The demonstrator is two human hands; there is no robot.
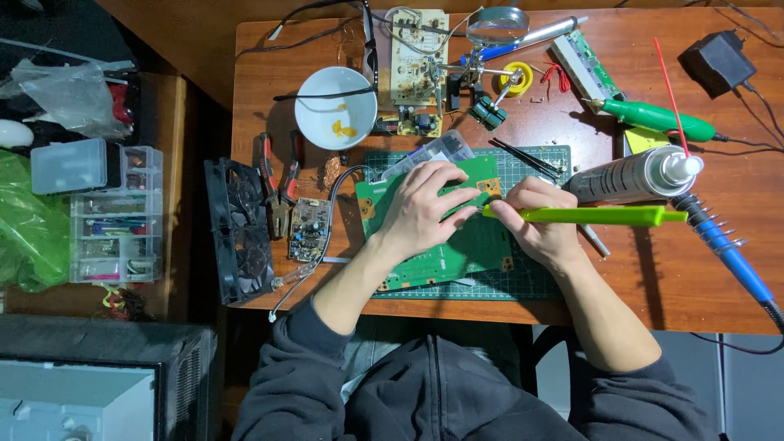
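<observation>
A large green circuit board (457,249) lies on a dark green cutting mat (523,282) in the middle of the wooden table. My left hand (420,208) rests flat on the board with its fingers spread, pressing it down. My right hand (535,220) grips a long lime-green tool (588,216) that lies almost level. The tool's tip meets the board near its upper right corner, close to my left fingertips.
A silver spray can (633,174), a blue soldering iron (731,257) and a green rotary tool (657,119) lie to the right. A white bowl (333,102), small boards and a magnifier stand sit behind. Black fans (238,233), pliers and plastic drawers are at the left.
</observation>
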